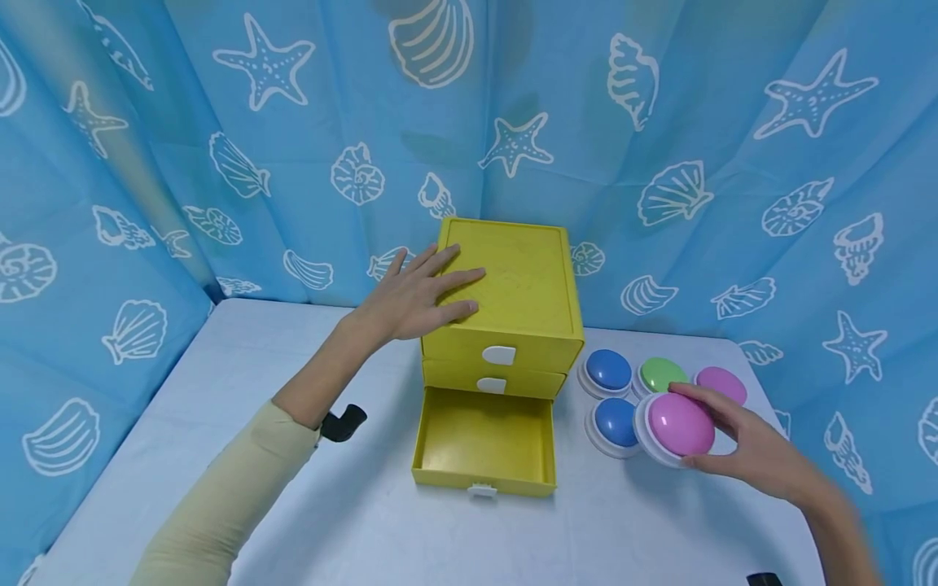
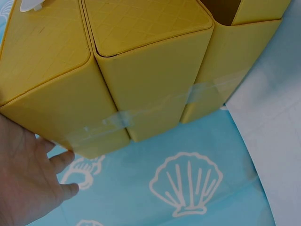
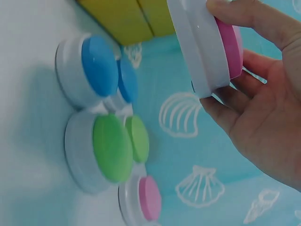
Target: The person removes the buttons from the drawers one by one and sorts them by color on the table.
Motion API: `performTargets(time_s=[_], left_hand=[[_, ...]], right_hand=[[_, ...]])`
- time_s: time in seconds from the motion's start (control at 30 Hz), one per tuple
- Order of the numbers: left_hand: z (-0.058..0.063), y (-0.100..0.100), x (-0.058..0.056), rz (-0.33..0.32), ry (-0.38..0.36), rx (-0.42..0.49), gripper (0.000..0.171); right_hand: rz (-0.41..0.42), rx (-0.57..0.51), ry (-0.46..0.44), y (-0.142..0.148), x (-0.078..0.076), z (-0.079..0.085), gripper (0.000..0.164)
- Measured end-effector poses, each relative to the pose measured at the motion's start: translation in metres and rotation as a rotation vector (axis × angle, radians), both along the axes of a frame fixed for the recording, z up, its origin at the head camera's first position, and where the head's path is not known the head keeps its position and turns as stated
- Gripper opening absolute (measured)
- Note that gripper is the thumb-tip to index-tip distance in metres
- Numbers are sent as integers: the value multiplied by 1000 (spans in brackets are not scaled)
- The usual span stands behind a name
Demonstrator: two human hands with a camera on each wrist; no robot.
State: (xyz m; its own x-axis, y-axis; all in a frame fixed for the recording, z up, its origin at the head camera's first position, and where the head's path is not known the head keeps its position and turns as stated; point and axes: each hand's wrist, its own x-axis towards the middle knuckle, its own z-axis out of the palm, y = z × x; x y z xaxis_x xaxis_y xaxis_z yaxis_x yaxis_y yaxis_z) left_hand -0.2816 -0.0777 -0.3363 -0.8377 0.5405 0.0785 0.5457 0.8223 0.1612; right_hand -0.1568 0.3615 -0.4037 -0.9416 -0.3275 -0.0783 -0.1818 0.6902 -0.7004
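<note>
My left hand (image 1: 410, 297) rests with spread fingers on the top left edge of a yellow drawer cabinet (image 1: 516, 277). The cabinet's lowest drawer (image 1: 484, 439) is pulled out and its bare yellow floor shows; the two upper drawers are closed. In the left wrist view, the hand (image 2: 28, 174) lies along the cabinet's side (image 2: 150, 94). My right hand (image 1: 758, 448) grips a pink push button with a white base (image 1: 681, 425) by its rim, between thumb and fingers. The right wrist view shows this pink button (image 3: 204, 47) raised off the table and tilted.
On the white table (image 1: 352, 521), right of the cabinet, stand two blue buttons (image 1: 608, 370), two green buttons (image 3: 113, 148) and another pink button (image 1: 721, 384). The held button partly covers the green ones in the head view. A blue shell-patterned curtain (image 1: 352, 106) hangs behind.
</note>
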Motion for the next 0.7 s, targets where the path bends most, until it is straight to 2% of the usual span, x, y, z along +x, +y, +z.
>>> performTargets(time_s=[0.2, 0.43, 0.7], left_hand=[[-1, 0, 0, -4, -2, 15, 63], [0, 0, 0, -4, 1, 17, 62], [0, 0, 1, 3, -9, 13, 62]], right_hand=[[-26, 15, 21, 24, 1, -10, 84], [-78, -40, -85, 53, 2, -14, 86], [-154, 16, -111, 78, 0, -22, 88]])
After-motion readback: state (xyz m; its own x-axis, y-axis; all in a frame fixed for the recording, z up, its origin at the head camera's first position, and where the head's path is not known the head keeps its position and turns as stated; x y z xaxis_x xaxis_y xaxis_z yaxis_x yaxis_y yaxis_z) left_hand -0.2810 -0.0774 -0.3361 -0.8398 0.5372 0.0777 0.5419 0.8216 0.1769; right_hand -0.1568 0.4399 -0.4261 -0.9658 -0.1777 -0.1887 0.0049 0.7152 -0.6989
